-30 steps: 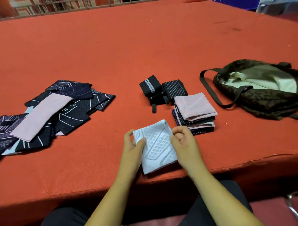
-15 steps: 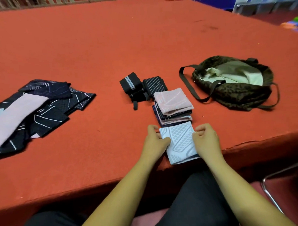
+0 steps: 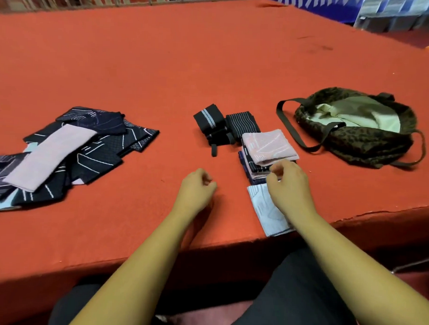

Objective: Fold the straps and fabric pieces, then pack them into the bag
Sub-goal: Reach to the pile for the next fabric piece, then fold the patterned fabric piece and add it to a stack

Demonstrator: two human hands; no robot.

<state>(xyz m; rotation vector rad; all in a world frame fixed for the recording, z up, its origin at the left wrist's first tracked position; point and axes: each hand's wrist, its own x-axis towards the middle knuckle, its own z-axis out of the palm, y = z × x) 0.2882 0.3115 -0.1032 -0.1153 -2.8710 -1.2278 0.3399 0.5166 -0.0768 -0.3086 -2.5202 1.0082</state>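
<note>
A folded white patterned cloth (image 3: 265,211) lies flat at the table's near edge. My right hand (image 3: 289,186) hovers over its far end with fingers loosely curled, close to a stack of folded pieces (image 3: 267,146) topped by a pink one. I cannot see it gripping anything. My left hand (image 3: 198,189) rests on the red table to the left of the cloth, loosely curled and empty. Two rolled black straps (image 3: 211,124) sit behind the stack. The camouflage bag (image 3: 369,146) lies open at the right, its pale lining showing.
A heap of unfolded dark patterned pieces (image 3: 94,153) with a long pink piece (image 3: 50,155) on top lies at the left. The red table (image 3: 212,65) stretches far back. Its front edge runs just below the white cloth. The bag's dark strap (image 3: 290,131) loops toward the stack.
Both hands have come off the white cloth's sides. My left hand has moved left onto the table. My right hand has shifted up toward the stack.
</note>
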